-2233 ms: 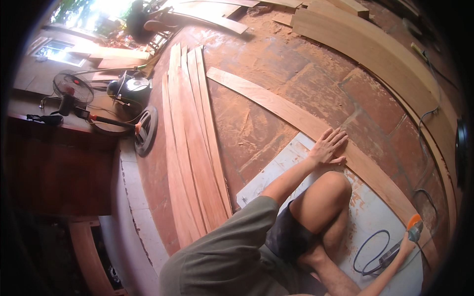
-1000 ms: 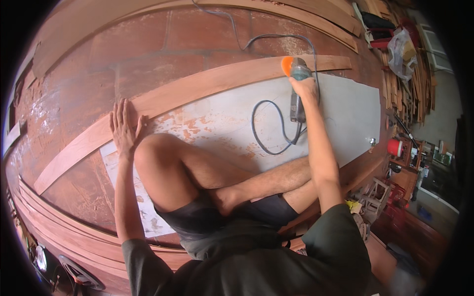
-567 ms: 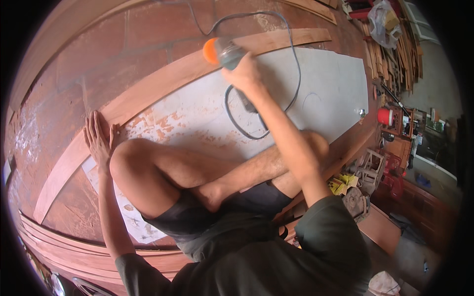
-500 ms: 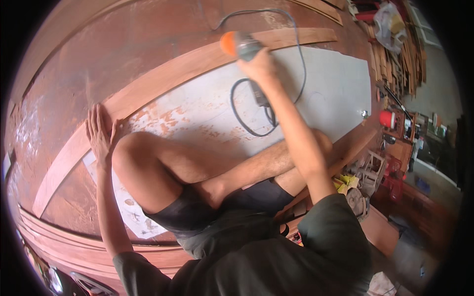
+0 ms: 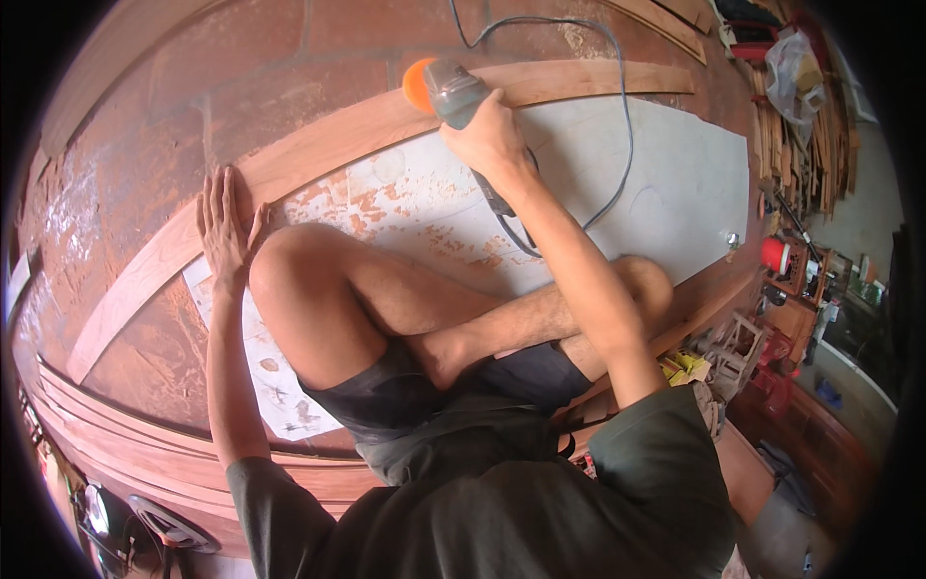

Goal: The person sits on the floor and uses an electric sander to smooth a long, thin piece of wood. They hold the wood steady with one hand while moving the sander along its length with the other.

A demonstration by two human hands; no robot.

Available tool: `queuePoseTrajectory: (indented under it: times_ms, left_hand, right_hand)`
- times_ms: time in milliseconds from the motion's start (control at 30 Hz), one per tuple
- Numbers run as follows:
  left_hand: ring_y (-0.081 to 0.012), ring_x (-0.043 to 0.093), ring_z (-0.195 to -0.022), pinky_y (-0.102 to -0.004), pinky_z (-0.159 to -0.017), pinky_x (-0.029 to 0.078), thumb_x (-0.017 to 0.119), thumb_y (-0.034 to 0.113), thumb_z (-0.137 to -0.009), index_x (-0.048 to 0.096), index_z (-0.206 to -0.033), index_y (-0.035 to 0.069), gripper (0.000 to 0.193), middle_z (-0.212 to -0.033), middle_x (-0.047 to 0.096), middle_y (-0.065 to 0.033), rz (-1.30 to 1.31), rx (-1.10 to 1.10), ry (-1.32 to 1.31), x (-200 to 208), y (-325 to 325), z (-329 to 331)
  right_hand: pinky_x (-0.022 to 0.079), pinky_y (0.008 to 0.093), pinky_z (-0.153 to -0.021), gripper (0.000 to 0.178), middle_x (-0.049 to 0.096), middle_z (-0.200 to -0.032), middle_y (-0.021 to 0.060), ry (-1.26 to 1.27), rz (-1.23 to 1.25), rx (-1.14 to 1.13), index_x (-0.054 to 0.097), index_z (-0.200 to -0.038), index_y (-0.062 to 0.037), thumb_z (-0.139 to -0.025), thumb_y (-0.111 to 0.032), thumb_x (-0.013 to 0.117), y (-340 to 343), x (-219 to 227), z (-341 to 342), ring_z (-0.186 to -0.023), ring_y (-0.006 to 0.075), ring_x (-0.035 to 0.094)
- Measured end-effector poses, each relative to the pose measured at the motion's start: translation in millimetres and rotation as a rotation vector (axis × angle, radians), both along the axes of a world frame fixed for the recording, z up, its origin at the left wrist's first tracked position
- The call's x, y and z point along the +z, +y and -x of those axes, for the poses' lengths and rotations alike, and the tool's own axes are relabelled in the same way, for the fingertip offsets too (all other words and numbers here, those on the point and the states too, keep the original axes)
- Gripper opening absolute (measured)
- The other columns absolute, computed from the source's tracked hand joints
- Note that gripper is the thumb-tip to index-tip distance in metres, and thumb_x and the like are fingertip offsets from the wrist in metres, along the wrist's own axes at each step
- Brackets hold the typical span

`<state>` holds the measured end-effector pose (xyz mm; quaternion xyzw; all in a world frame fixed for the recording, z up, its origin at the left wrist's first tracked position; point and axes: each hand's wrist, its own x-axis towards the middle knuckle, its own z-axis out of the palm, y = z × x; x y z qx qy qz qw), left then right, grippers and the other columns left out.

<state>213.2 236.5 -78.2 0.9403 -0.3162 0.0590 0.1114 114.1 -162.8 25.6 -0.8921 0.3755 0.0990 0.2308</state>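
The long plank [image 5: 333, 145] is lying on the floor [image 5: 352, 48], with a pale sheet [image 5: 680, 179] spreading along its near side. The left hand [image 5: 226, 232] is resting flat on the plank's left part, fingers slightly parted and gripping nothing; the right hand [image 5: 490, 142] is wrapping around a power tool [image 5: 451, 89] at the plank's near edge, its orange disc [image 5: 417, 85] sitting over the plank, whether touching I cannot tell. If the disc is spinning, a tilted rim could be gouging the wood, and too light a left palm could be letting the plank slide. The cable [image 5: 627, 116] is crossing the plank right of the tool, so slack could be snagging or straying towards the disc. No lettering is showing legibly on tool or plank.
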Motion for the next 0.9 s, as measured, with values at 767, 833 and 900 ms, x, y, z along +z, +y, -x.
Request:
queuePoseTrajectory:
  times_ms: [767,833,900]
  left_hand:
    - [-0.0287,0.025,-0.156,-0.0454,-0.130,0.014,0.055,0.055,-0.100,0.031,-0.163,0.012,0.080,-0.166,0.035,-0.0100,0.055,0.027,0.054,14,-9,4]
    - [-0.0288,0.026,-0.156,-0.0456,-0.130,0.015,0.056,0.054,-0.100,0.032,-0.162,0.011,0.079,-0.166,0.035,-0.0101,0.060,0.025,0.048,15,-8,3]
    - [-0.0289,0.026,-0.156,-0.0456,-0.129,0.015,0.056,0.054,-0.100,0.033,-0.162,0.011,0.079,-0.166,0.035,-0.0101,0.040,0.032,0.042,10,-3,3]
  right_hand:
    - [0.057,0.0432,-0.098,0.107,0.066,-0.124,0.0346,0.086,0.132,-0.156,0.031,-0.147,0.0212,-0.074,-0.039,0.081,-46,-3,8,-0.113,0.0436,0.069]
    - [0.057,0.0437,-0.099,0.103,0.067,-0.122,0.0349,0.056,0.108,-0.157,0.034,-0.145,0.0205,-0.074,-0.038,0.081,-18,4,-4,-0.112,0.0443,0.069]
    - [0.056,0.0452,-0.100,0.095,0.067,-0.120,0.0358,0.002,0.078,-0.155,0.041,-0.139,0.0179,-0.073,-0.037,0.082,7,-1,-12,-0.111,0.0452,0.070]
